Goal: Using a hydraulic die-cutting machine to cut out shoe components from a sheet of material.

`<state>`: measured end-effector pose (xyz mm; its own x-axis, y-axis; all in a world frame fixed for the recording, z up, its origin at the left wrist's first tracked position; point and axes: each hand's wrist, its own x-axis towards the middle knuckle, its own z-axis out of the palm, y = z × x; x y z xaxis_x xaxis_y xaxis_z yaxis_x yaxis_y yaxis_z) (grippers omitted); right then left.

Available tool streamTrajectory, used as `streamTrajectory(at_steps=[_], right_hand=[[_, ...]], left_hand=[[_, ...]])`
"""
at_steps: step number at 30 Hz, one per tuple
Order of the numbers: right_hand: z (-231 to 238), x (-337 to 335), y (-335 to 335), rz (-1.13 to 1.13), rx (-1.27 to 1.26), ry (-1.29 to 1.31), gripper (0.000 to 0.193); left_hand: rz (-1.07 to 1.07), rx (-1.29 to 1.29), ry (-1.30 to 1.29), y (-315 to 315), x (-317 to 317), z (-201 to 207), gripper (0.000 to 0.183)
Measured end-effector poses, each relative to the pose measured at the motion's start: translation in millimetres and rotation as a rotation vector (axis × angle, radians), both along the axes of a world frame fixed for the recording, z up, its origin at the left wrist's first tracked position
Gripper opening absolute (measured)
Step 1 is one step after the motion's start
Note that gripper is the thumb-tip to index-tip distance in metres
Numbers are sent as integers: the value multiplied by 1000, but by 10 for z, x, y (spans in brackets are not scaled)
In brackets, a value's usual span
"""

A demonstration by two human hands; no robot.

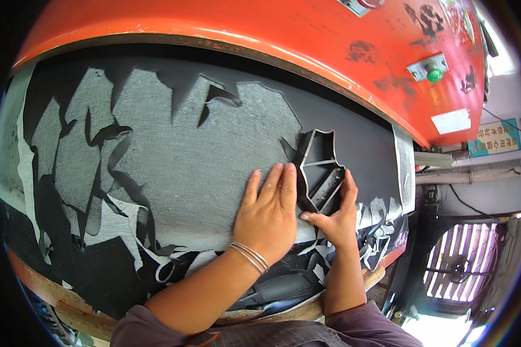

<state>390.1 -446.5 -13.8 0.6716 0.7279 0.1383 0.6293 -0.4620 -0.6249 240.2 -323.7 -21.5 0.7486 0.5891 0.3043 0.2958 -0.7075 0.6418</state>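
Left hand (267, 211) lies flat, fingers spread, on a grey textured fabric sheet (185, 156), touching one dark metal cutting die (320, 172) with inner ribs. Right hand (337, 217) grips the die's right edge between thumb and fingers. Cut fabric scraps (116, 220) litter the black tabletop (364, 141) under an orange press head (307, 34).

Bright daylight from the lower right, blowing out the corner near the fan (460, 269). Soft glare along the orange machine hood (260, 26), deep shadow beneath it. Strong fisheye bending, black rim vignette, sharp centre.
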Motion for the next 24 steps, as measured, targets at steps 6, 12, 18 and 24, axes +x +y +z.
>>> streamTrajectory(at_steps=[6,12,18,24], right_hand=[[71,118,37,85,-66,-167,125],[158,298,-32,144,-21,-168,122],[216,334,-158,150,97,-118,126],[294,295,-230,162,39,-106,121]], left_hand=[[6,49,83,5,70,95,71],[24,77,100,-82,221,184,74],[71,166,154,-235,262,340,73],[114,112,181,-330,231,361,76]])
